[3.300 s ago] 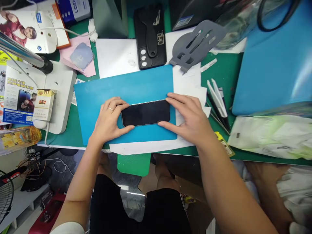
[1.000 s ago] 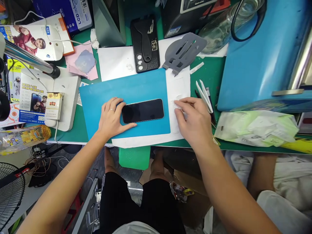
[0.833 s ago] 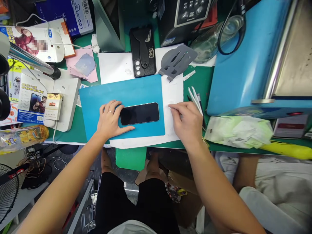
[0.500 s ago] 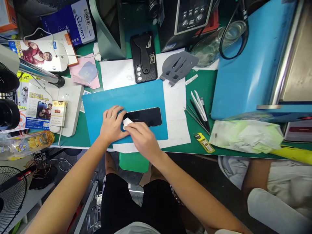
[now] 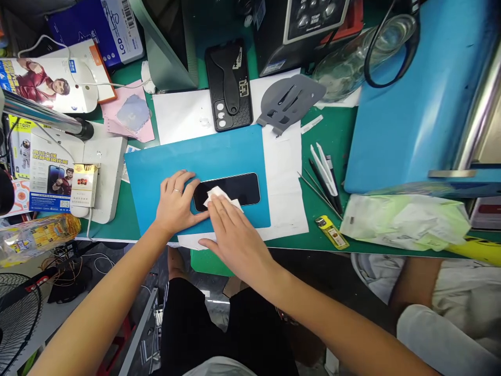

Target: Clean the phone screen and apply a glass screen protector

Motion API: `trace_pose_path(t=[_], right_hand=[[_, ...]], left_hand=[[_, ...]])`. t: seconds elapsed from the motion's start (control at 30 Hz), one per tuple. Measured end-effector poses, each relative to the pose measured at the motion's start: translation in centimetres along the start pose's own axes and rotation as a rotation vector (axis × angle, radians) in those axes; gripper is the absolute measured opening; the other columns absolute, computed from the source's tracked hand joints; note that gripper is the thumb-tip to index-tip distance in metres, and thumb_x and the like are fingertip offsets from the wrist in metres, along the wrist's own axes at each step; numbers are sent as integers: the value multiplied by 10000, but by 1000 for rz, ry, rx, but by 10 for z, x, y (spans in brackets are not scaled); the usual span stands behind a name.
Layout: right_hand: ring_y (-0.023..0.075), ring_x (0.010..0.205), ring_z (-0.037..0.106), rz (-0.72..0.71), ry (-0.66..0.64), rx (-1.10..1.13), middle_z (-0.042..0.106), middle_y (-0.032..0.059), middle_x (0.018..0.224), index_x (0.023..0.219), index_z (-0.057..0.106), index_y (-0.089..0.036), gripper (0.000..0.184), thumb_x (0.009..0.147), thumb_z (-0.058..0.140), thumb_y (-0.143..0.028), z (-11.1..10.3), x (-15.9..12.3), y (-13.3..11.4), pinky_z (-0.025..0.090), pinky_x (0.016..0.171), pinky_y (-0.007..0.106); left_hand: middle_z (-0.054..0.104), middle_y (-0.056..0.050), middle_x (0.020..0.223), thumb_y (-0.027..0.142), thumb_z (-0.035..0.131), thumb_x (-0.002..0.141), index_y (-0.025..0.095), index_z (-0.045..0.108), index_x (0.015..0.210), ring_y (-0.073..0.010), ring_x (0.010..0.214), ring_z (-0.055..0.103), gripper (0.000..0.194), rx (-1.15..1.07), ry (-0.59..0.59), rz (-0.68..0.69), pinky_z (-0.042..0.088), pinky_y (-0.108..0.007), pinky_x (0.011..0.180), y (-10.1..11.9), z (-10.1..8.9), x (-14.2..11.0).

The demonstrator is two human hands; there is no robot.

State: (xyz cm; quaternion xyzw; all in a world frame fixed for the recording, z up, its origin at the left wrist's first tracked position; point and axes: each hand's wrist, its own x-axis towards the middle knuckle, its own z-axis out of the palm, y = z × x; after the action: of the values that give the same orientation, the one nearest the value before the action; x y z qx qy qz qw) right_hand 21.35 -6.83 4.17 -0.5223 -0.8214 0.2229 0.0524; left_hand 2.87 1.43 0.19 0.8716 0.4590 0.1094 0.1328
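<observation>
A smartphone [image 5: 246, 189] with a dark, glossy screen lies face up on a blue mat [image 5: 172, 151]. My left hand [image 5: 175, 201], with a ring on one finger, grips the phone's left end between index finger and thumb. Under the outstretched fingers of my right hand [image 5: 238, 237] is a folded white wipe [image 5: 217, 194], held pressed to the screen; its thumb is spread to the side. The wipe and fingers cover part of the screen.
Behind the mat lie a black phone case [image 5: 229, 83] and a grey slotted plate [image 5: 291, 102]. To the right are tweezers and pen-like tools [image 5: 324, 172], a yellow lighter-like item [image 5: 332, 231] and a plastic packet [image 5: 403, 222]. A person's arm [image 5: 417, 287] shows at lower right.
My right hand has gone from pinching the wipe at the phone's left end to laying flattened fingers over it, slightly further right. The wipe looks more spread out. My left hand stays at the phone's end.
</observation>
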Motion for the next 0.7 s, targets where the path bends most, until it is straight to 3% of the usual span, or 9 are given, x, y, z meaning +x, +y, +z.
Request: trace_pose_path(t=[0.13, 0.33, 0.7], right_hand=[[391, 1535, 368, 46, 19, 43, 357, 270, 1646, 1632, 241, 0, 836, 1034, 458, -541, -6, -13, 26, 439, 1192, 574], [396, 1533, 368, 81, 46, 37, 369, 284, 1640, 1669, 82, -54, 869, 1041, 433, -541, -13, -23, 47, 438, 1180, 595], [450, 1552, 284, 193, 47, 11, 281, 323, 1659, 1662, -14, -12, 974, 1019, 412, -608, -5, -29, 35, 431, 1170, 623]], left_hand=[[621, -219, 1352, 814, 649, 811, 178, 606, 1314, -421, 1352, 517, 812, -10, -25, -16, 375, -528, 1070, -1, 0, 0], [635, -215, 1330, 842, 632, 801, 183, 617, 1297, -422, 1335, 532, 824, -1, -27, -19, 376, -523, 1060, 0, -1, 2], [633, -219, 1326, 816, 644, 815, 167, 610, 1311, -424, 1333, 534, 817, -15, -5, 4, 385, -524, 1055, -2, 0, 2]])
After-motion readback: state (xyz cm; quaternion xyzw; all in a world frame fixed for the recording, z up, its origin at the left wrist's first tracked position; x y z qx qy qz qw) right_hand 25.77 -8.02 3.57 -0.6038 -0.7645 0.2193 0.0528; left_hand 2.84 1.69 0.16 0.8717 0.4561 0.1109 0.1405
